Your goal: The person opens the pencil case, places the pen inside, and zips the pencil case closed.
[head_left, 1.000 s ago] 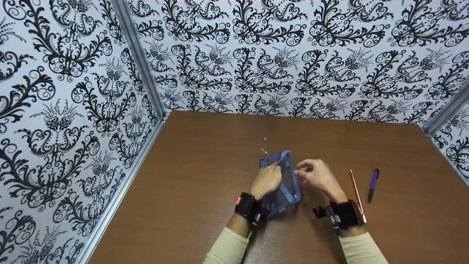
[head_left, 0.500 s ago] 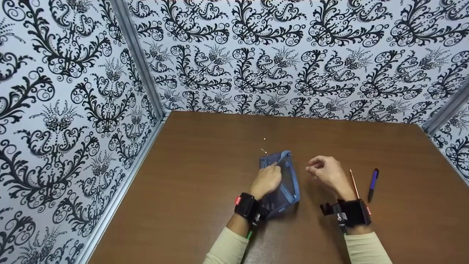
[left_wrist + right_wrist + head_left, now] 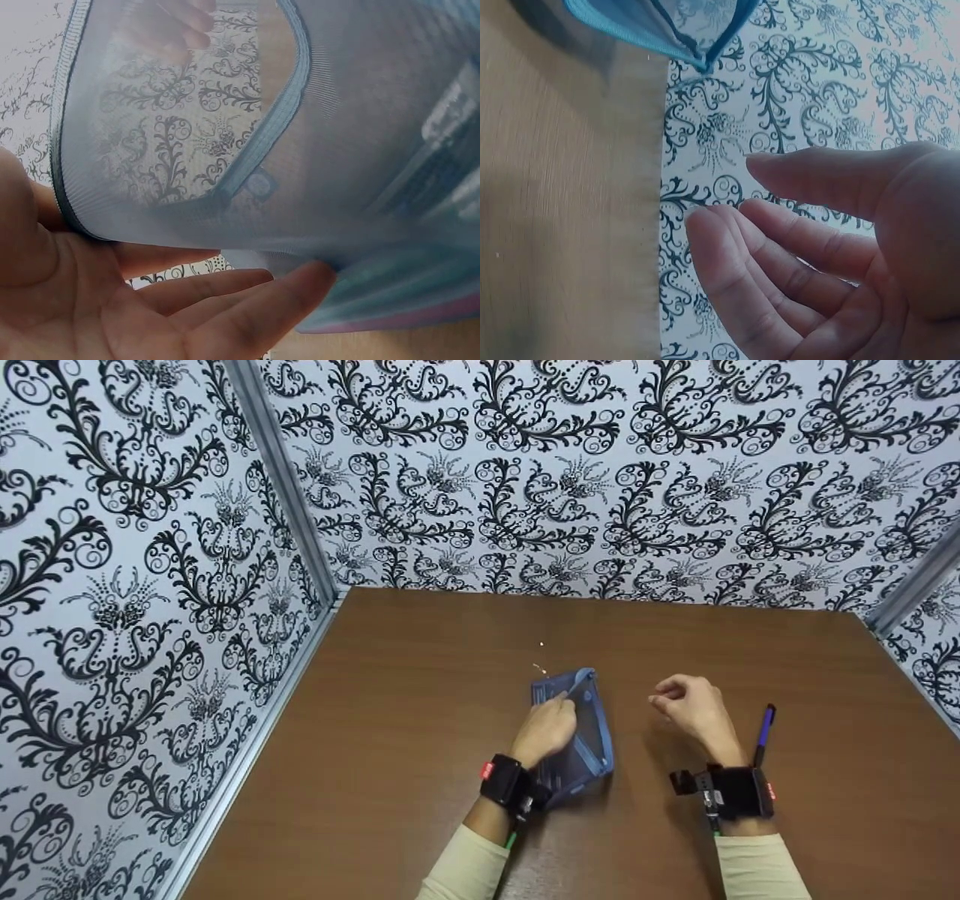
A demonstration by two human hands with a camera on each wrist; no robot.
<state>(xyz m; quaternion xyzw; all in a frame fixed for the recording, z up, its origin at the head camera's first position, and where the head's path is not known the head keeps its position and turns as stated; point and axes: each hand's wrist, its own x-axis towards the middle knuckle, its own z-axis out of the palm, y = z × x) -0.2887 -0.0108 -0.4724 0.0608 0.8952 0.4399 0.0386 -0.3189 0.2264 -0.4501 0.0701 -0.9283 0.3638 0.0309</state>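
Our left hand (image 3: pixel 546 729) seemingly pinches the gaping mesh pouch (image 3: pixel 590 735) on the table (image 3: pixel 420 712).
Our right hand (image 3: pixel 694 709) hovers nearby, fingers loosely bent, grasping nothing; we should brace the mesh pouch wide without straining it.

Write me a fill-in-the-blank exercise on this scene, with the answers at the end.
1. The left hand holds the mesh pouch, whose trim is coloured ____.
2. The right hand holds ____.
3. In the head view, the pen lies to the ____ of that hand.
4. The tabletop is coloured ____.

Missing words: blue; nothing; right; brown.
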